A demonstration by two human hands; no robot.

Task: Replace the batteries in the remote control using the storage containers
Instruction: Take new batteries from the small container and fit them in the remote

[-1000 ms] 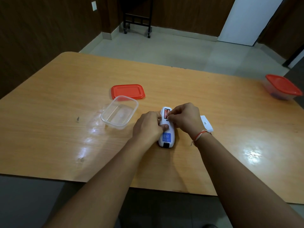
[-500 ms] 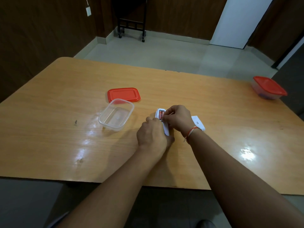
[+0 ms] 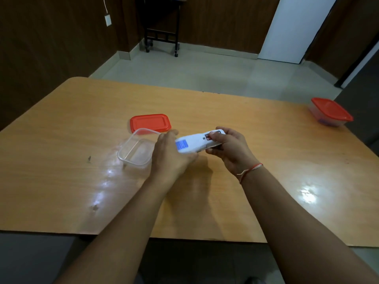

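Remote control [image 3: 194, 143], white with a blue label on its back, is held above the counter [image 3: 256, 128] between both hands, lying roughly crosswise with its battery compartment uncovered at the right end. That end is grasped by the right hand [image 3: 227, 148], its fingers curled round the body and the thumb laid at the open compartment, where a reddish battery [image 3: 208, 137] is partly seen. The left end is gripped by the left hand [image 3: 171, 156], whose fingers are wrapped under the casing. A red-and-white thread [image 3: 249, 170] is worn on the right wrist. Just beside the left hand, a clear lidless container [image 3: 133, 150] is set on the counter, and its red lid [image 3: 150, 123] is laid flat just behind it, touching or nearly so. Well apart, near the far right edge, a second container closed with a red lid [image 3: 331, 111] is placed; dark contents are dimly visible through its wall.
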